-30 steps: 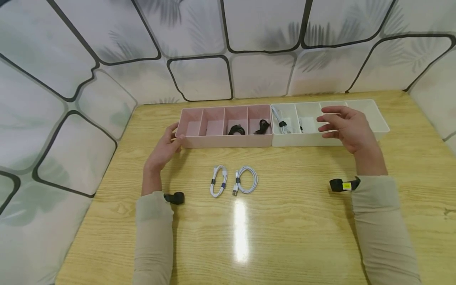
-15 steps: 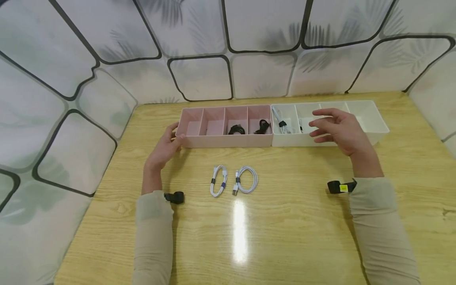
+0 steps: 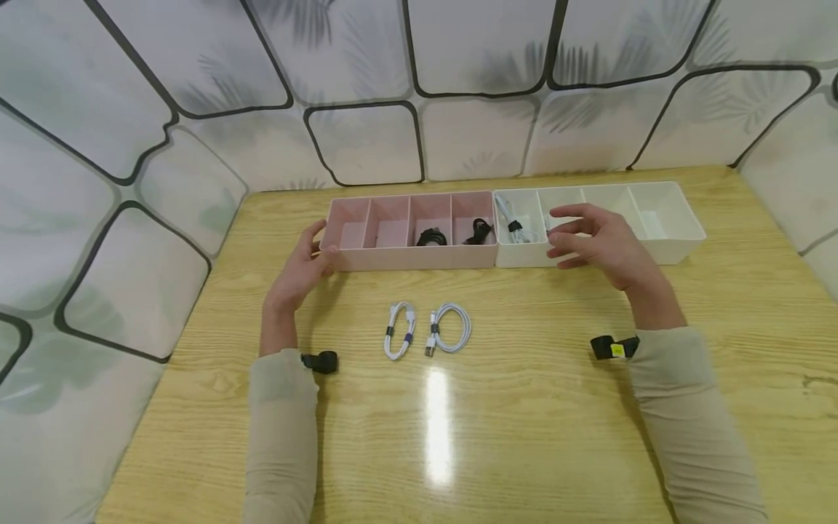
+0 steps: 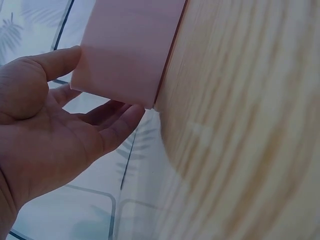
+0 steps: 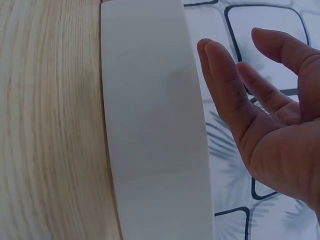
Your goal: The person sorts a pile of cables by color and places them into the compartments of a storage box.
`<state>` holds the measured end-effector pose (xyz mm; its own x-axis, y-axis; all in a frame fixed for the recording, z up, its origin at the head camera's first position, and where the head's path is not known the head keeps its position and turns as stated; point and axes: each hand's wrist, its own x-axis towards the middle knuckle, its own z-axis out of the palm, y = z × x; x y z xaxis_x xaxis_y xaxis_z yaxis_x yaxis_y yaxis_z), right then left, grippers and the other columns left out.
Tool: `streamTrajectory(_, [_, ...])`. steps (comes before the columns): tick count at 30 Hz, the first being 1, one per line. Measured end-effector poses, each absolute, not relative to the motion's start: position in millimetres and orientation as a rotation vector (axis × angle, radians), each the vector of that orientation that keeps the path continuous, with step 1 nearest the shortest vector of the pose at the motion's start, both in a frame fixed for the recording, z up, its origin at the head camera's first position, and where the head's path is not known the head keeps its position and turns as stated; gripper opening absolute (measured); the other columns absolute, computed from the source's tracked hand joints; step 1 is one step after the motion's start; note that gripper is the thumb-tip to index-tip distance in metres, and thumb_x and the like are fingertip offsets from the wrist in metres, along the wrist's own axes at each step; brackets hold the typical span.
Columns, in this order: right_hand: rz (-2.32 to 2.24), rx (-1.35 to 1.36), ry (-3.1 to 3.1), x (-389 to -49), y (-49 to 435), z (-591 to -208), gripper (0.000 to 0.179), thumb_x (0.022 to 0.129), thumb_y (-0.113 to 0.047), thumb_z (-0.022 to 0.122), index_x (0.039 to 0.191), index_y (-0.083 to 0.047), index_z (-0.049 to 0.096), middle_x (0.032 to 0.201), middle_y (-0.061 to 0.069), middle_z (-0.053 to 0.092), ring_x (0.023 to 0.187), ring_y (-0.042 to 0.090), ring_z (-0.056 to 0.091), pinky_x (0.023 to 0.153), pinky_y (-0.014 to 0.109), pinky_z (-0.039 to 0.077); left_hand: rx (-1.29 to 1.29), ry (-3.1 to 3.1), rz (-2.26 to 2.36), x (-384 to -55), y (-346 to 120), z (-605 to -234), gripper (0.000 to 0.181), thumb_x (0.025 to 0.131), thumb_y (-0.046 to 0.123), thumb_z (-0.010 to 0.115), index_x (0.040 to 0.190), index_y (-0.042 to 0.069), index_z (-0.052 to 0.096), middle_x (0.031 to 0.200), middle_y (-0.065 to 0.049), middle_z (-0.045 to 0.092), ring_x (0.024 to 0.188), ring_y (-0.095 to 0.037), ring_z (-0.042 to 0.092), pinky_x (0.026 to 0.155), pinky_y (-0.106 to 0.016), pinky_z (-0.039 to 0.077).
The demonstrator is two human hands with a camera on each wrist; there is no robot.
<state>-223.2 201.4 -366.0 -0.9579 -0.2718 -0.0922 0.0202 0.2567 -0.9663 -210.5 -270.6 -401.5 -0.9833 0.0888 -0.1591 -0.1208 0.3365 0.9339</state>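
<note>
My left hand [image 3: 297, 273] is at the left end of a pink divided box [image 3: 412, 260]; in the left wrist view the thumb tip touches the box's edge and the loosely bent fingers lie along its end. My right hand [image 3: 605, 244] hovers over the front of a white divided box [image 3: 668, 251], fingers spread and holding nothing. The right wrist view shows those fingers [image 5: 227, 80] apart from the white wall. The two boxes stand end to end. Black coiled cables [image 3: 432, 237] lie in two pink compartments, and a white cable [image 3: 513, 222] is in the leftmost white one.
Two coiled white cables lie on the wooden table [image 3: 524, 422] before the pink box: an oval one [image 3: 399, 331] on the left, a round one [image 3: 452, 327] on the right. A patterned wall covering [image 3: 366, 145] rises behind the boxes.
My right hand has moved left along the white box, from its middle-right towards its left compartments. The left hand has stayed at the pink box's end, and the table cables have not been moved.
</note>
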Motion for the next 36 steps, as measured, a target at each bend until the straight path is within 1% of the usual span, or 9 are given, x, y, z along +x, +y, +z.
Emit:
streamTrajectory(4, [-1.641,-0.285,2.337,-219.7,192.0,-363.8,0.054,0.096,-0.015,0.067,0.143,-0.002,0.045,0.11,0.01,0.065,0.087,0.024,0.071,0.072,0.035,0.059,-0.044,2.39,1.728,-209.6,-270.7,-398.2,0.065,0.107,0.019,0.044,0.161,0.019,0.008,0.153,-0.026,0.028,0.126,-0.033,0.038,0.099,-0.046,0.037])
streamTrajectory(7, [-1.539,-0.319,2.37,-216.8,184.9,-362.9,0.054,0.096,-0.016,0.066,0.144,-0.003,0.045,0.115,0.018,0.062,0.089,0.027,0.07,0.072,0.036,0.059,-0.048,2.378,1.734,-207.0,-268.4,-391.4,0.064,0.106,0.017,0.044,0.16,0.014,0.009,0.151,-0.029,0.029,0.12,-0.032,0.038,0.098,-0.046,0.036])
streamTrajectory(10, [-1.454,-0.363,2.388,-213.8,178.1,-362.7,0.054,0.096,-0.016,0.065,0.144,-0.003,0.045,0.117,0.022,0.061,0.093,0.031,0.069,0.073,0.038,0.058,-0.038,2.378,1.727,-202.5,-264.1,-382.4,0.065,0.106,0.017,0.045,0.16,0.01,0.009,0.151,-0.031,0.029,0.117,-0.033,0.038,0.098,-0.047,0.035])
streamTrajectory(16, [-1.369,-0.445,2.36,-207.8,163.1,-364.7,0.054,0.095,-0.018,0.066,0.143,-0.003,0.046,0.117,0.023,0.061,0.098,0.038,0.066,0.074,0.041,0.058,-0.036,2.385,1.714,-197.9,-260.2,-374.3,0.065,0.106,0.017,0.046,0.16,0.008,0.01,0.151,-0.032,0.029,0.12,-0.034,0.039,0.101,-0.049,0.035])
streamTrajectory(19, [-1.315,-0.474,2.368,-204.5,155.0,-366.1,0.054,0.094,-0.018,0.068,0.142,-0.005,0.048,0.117,0.022,0.061,0.096,0.037,0.067,0.074,0.041,0.058,-0.037,2.377,1.722,-198.5,-260.4,-374.5,0.065,0.106,0.016,0.046,0.16,0.008,0.01,0.152,-0.031,0.028,0.124,-0.036,0.038,0.103,-0.05,0.034])
streamTrajectory(22, [-1.247,-0.507,2.4,-200.6,147.4,-367.4,0.052,0.094,-0.018,0.068,0.142,-0.007,0.05,0.116,0.021,0.062,0.089,0.035,0.068,0.072,0.041,0.058,-0.032,2.371,1.729,-199.5,-260.8,-375.5,0.066,0.106,0.016,0.046,0.16,0.008,0.009,0.154,-0.031,0.026,0.129,-0.037,0.036,0.104,-0.051,0.034])
streamTrajectory(26, [-1.181,-0.56,2.439,-194.4,137.2,-369.0,0.053,0.093,-0.016,0.069,0.142,-0.008,0.051,0.115,0.021,0.063,0.081,0.032,0.069,0.068,0.04,0.058,-0.026,2.368,1.736,-200.2,-260.8,-376.7,0.065,0.105,0.014,0.046,0.159,0.007,0.01,0.154,-0.031,0.026,0.131,-0.038,0.035,0.104,-0.051,0.034])
streamTrajectory(31, [-1.15,-0.597,2.433,-187.6,125.6,-371.3,0.053,0.092,-0.015,0.069,0.141,-0.008,0.05,0.116,0.022,0.062,0.079,0.029,0.068,0.066,0.038,0.057,-0.026,2.364,1.737,-199.6,-260.7,-377.0,0.064,0.106,0.013,0.045,0.159,0.007,0.01,0.154,-0.03,0.026,0.13,-0.038,0.035,0.104,-0.051,0.034])
streamTrajectory(36, [-1.16,-0.605,2.381,-181.9,112.7,-372.4,0.053,0.092,-0.016,0.07,0.14,-0.007,0.05,0.116,0.023,0.062,0.08,0.029,0.069,0.066,0.039,0.058,-0.025,2.371,1.732,-198.9,-261.4,-376.6,0.065,0.106,0.014,0.045,0.159,0.007,0.01,0.155,-0.03,0.025,0.13,-0.038,0.035,0.104,-0.051,0.034])
